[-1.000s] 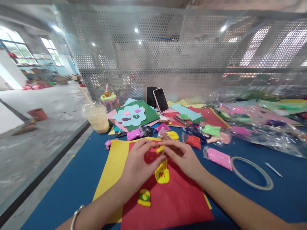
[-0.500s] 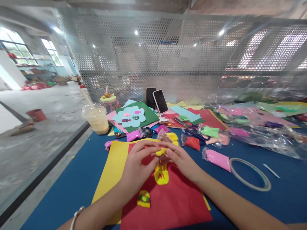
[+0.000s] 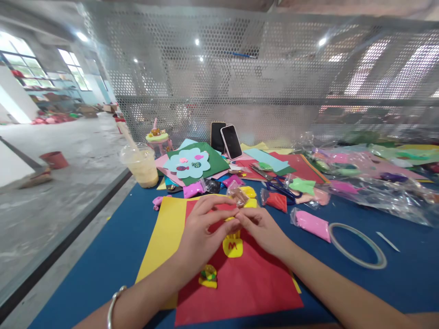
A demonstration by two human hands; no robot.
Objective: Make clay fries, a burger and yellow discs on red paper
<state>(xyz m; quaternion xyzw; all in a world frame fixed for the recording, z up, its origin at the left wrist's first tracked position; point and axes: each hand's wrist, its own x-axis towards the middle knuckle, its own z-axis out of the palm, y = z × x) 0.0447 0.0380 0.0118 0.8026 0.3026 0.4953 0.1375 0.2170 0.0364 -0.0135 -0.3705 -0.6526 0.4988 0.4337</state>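
Note:
Over the red paper, my left hand and my right hand meet with their fingertips pinched together. They are closed on a small piece of yellow clay, mostly hidden by the fingers. Just below, flat on the red sheet, lies a yellow clay fries box with a red M; its upper part is partly covered by my hands. A small clay burger in yellow, brown and green rests nearer to me, under my left wrist.
Behind my hands lie bags of brown clay, red clay and pink clay. A tape roll is at right, scissors further back. A drink cup stands near the table's left edge; two phones lean behind.
My fingertips have drawn together over the yellow clay piece, which showed plainly between them before and is now mostly covered. The view has shifted slightly.

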